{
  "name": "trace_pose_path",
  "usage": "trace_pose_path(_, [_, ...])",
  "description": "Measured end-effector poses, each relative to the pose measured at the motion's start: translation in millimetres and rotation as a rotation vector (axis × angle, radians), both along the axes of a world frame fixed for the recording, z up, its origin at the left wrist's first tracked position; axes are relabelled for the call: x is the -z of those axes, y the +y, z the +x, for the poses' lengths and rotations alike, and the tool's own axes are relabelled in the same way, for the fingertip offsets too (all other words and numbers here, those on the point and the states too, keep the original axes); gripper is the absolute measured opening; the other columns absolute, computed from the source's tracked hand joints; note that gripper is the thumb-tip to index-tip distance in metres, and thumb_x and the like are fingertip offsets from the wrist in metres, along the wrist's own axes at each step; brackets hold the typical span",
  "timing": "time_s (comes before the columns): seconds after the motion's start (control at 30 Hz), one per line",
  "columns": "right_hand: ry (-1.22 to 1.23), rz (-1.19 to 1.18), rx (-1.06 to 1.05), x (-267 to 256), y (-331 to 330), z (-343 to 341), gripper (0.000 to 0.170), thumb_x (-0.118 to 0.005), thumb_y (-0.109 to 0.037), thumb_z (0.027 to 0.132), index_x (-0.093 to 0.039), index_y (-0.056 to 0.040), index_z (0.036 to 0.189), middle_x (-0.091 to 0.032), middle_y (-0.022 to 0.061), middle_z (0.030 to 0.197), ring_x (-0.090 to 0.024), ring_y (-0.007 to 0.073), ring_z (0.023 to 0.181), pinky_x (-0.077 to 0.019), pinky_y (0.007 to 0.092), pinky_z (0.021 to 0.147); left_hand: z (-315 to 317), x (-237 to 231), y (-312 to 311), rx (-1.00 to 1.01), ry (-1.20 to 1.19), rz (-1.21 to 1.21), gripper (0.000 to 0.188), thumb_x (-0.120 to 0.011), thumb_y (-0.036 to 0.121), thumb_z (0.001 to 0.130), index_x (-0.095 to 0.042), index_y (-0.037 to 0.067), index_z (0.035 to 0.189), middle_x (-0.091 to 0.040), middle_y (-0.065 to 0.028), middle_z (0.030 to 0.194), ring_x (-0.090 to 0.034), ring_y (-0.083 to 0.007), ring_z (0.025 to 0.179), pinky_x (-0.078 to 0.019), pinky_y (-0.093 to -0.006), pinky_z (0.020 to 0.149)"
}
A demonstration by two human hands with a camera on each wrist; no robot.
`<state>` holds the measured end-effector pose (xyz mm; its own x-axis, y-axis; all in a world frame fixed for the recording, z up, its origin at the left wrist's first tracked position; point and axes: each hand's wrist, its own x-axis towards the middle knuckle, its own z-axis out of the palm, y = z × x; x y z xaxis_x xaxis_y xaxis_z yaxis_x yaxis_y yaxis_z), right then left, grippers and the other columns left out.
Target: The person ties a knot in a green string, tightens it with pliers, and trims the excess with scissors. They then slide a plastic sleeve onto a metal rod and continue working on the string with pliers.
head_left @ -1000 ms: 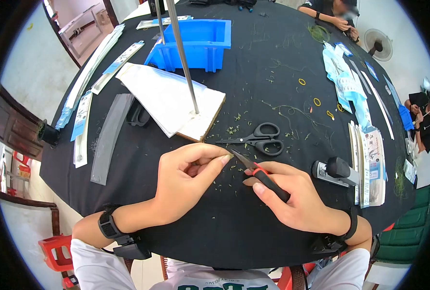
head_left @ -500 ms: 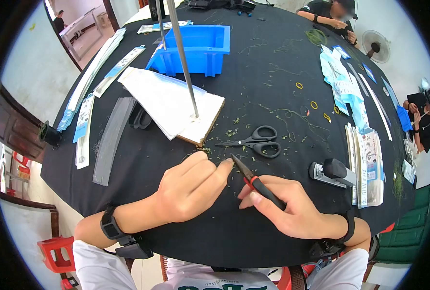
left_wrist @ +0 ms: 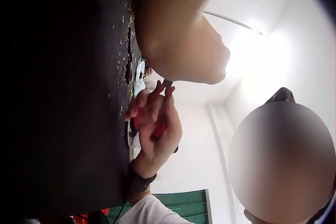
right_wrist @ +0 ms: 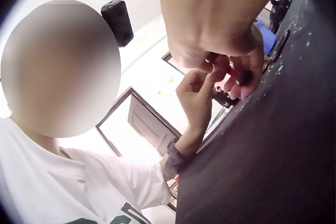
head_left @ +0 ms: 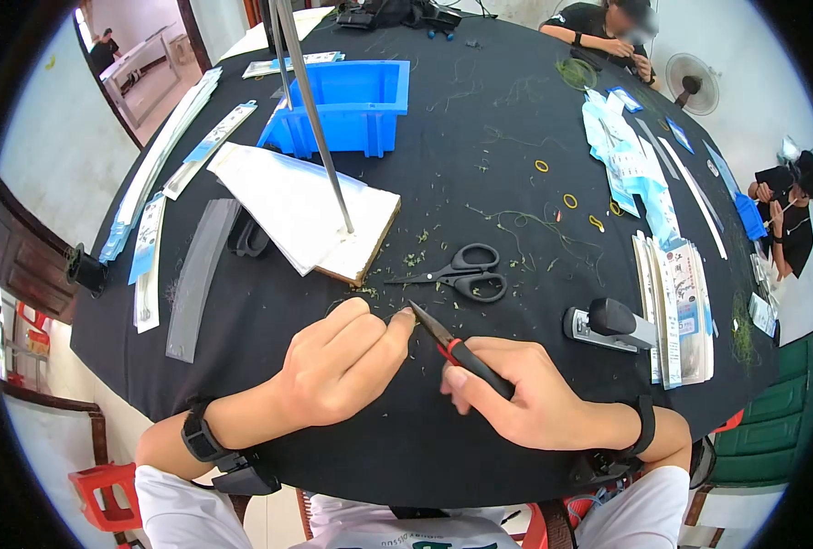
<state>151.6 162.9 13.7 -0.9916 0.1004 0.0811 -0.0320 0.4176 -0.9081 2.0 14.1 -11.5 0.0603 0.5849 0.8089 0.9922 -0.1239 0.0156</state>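
Observation:
In the head view my right hand point(head_left: 534, 398) grips needle-nose pliers point(head_left: 481, 366) with black and red handles. Their dark jaws point up and left, the tip right at the fingertips of my left hand point(head_left: 342, 366). That hand is turned back upward, fingers curled, thumb and forefinger pinching something tiny that is mostly hidden. The right wrist view shows the left hand point(right_wrist: 197, 98) meeting the right one from below. In the left wrist view the red handles point(left_wrist: 157, 90) show within the right hand's fingers. Black scissors point(head_left: 466, 274) lie just beyond both hands.
A white-covered board point(head_left: 374, 238) with a metal rod stands ahead-left, a blue bin point(head_left: 370, 135) behind it. A stapler point(head_left: 612, 325) and stacked packets point(head_left: 690, 316) lie right. Green scraps, thread and yellow rubber bands point(head_left: 542, 166) dot the black tablecloth. Other people sit across the table.
My left hand has rolled over, from thumb side showing to back upward. The pliers have stayed at its fingertips, and both hands now sit slightly left and lower in the head view.

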Motion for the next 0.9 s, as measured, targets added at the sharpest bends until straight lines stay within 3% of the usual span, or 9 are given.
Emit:
trace_pose_path(0.1, [0.098, -0.069, 0.011, 8.1, -2.1, -2.7, 0.029, -0.054, -0.017, 0.089, -0.056, 0.0015, 0.067, -0.056, 0.0101, 0.065, -0.053, 0.0225, 0.05, -0.038, 0.0341, 0.048, 1.9, -1.1, -0.4, -0.016, -0.034, 0.0, 0.027, -0.066, -0.009, 0.058, -0.061, -0.009, 0.085, -0.04, -0.0048, 0.063, -0.045, -0.0171, 0.054, -0.0378, -0.0259, 0.044])
trace_pose_path(0.3, [-0.104, -0.118, 0.036, 0.0, -1.3, -0.6, 0.03, -0.053, -0.017, 0.09, -0.056, 0.0015, 0.065, -0.055, 0.0097, 0.061, -0.054, 0.0206, 0.051, -0.0389, 0.033, 0.048, 2.3, 1.0, 0.4, 0.0, -0.101, -0.002, 0.028, -0.067, -0.01, 0.061, -0.061, -0.008, 0.087, -0.043, -0.0055, 0.062, -0.045, -0.0186, 0.052, -0.0377, -0.0278, 0.044])
trace_pose_path(0.4, [-0.102, -0.028, 0.033, -3.6, 0.9, -0.1, 0.03, -0.053, -0.016, 0.089, -0.055, 0.0016, 0.065, -0.054, 0.0098, 0.058, -0.054, 0.0203, 0.05, -0.039, 0.0329, 0.048, 3.6, 1.4, 1.7, -0.005, -0.154, 0.004, 0.028, -0.068, -0.012, 0.062, -0.061, -0.005, 0.088, -0.047, -0.0065, 0.06, -0.044, -0.0192, 0.048, -0.0355, -0.0296, 0.043])
trace_pose_path(0.67, [0.012, 0.125, 0.029, 1.0, 0.2, -1.0, 0.018, -0.058, -0.015, 0.086, -0.063, 0.0009, 0.079, -0.06, 0.0107, 0.076, -0.058, 0.0253, 0.059, -0.0435, 0.0334, 0.053, 6.0, -2.3, -1.2, -0.059, -0.248, -0.037, 0.025, -0.068, -0.007, 0.064, -0.061, -0.004, 0.087, -0.046, -0.0052, 0.063, -0.047, -0.0197, 0.053, -0.039, -0.0313, 0.043])
trace_pose_path(0.77, [0.027, 0.159, 0.072, 1.1, -1.8, 0.9, 0.017, -0.059, -0.015, 0.085, -0.063, 0.0012, 0.085, -0.062, 0.0119, 0.085, -0.06, 0.0266, 0.065, -0.0462, 0.0339, 0.057, 3.5, -2.1, -0.3, -0.092, -0.368, -0.034, 0.019, -0.067, -0.007, 0.068, -0.063, -0.001, 0.086, -0.045, -0.005, 0.06, -0.046, -0.0168, 0.05, -0.036, -0.0291, 0.042])
trace_pose_path(0.87, [0.051, 0.228, 0.125, 0.5, -0.9, 0.9, 0.017, -0.06, -0.015, 0.085, -0.063, 0.0022, 0.087, -0.062, 0.0139, 0.089, -0.061, 0.0286, 0.07, -0.0476, 0.0353, 0.061, 2.8, -3.5, -2.3, -0.158, -0.682, -0.092, 0.011, -0.066, -0.005, 0.073, -0.064, 0.0, 0.083, -0.043, -0.005, 0.056, -0.044, -0.0115, 0.047, -0.0322, -0.0249, 0.042])
trace_pose_path(0.9, [0.069, 0.254, 0.139, 0.7, 0.0, 0.3, 0.018, -0.059, -0.014, 0.085, -0.063, 0.0026, 0.088, -0.062, 0.0146, 0.09, -0.061, 0.0294, 0.071, -0.0479, 0.0359, 0.062, 2.7, -5.1, -2.0, -0.163, -0.857, -0.087, 0.005, -0.066, 0.001, 0.078, -0.066, -0.001, 0.083, -0.048, -0.0016, 0.055, -0.041, -0.0047, 0.048, -0.0283, -0.0209, 0.043])
